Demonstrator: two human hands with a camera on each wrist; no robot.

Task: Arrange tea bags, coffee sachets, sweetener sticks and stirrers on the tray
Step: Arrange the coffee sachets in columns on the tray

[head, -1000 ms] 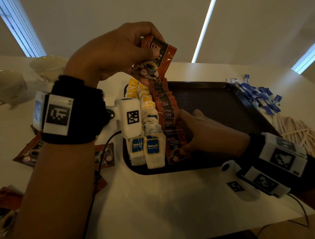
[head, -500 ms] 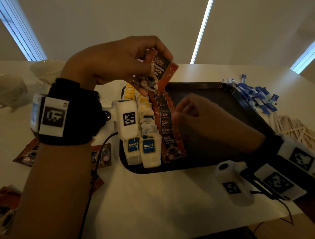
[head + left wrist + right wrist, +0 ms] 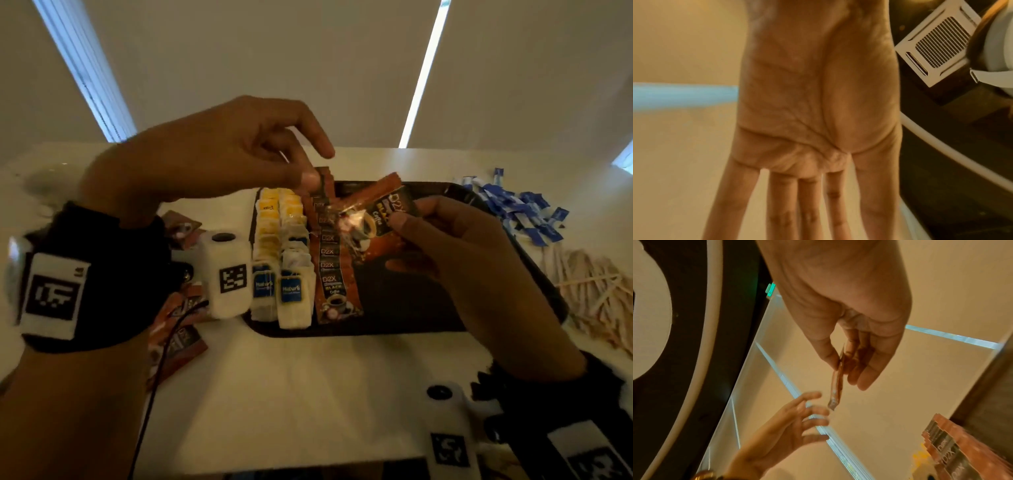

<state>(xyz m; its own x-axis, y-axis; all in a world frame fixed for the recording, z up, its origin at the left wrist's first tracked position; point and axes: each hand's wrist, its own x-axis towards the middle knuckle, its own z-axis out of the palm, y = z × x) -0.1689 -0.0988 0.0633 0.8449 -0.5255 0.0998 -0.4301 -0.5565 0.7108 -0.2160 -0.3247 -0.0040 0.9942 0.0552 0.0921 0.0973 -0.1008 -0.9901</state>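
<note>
Above the dark rectangular plastic tray [image 3: 479,219] the right hand [image 3: 479,274] holds one brown coffee sachet with a printed cup and the letters D2X [image 3: 373,214]. Its grip is a pinch: the thumb lies on the printed face and the fingers are behind it. From the right wrist view the same sachet [image 3: 837,386] shows edge-on between thumb and fingers.

The left hand [image 3: 219,154] is raised over the far left corner of the tray. Its grip is released; the fingers are straight and spread, and nothing is between them. The left wrist view shows its bare palm [image 3: 818,97] with long straight fingers. The fingertips [image 3: 818,412] are just beside the lower end of the sachet, but whether they touch it I cannot tell.

On the left part of the tray stand two rows of white and yellow paper tea bags with blue labels [image 3: 291,274], and just beside them one overlapping row of brown coffee sachets [image 3: 332,267]. Some more brown sachets [image 3: 178,332] lie on the white table [image 3: 308,394], left of the tray. Right of the tray lie a heap of blue and white sweetener sticks [image 3: 524,216] and, nearer, a heap of pale wooden stirrers [image 3: 592,291].
</note>
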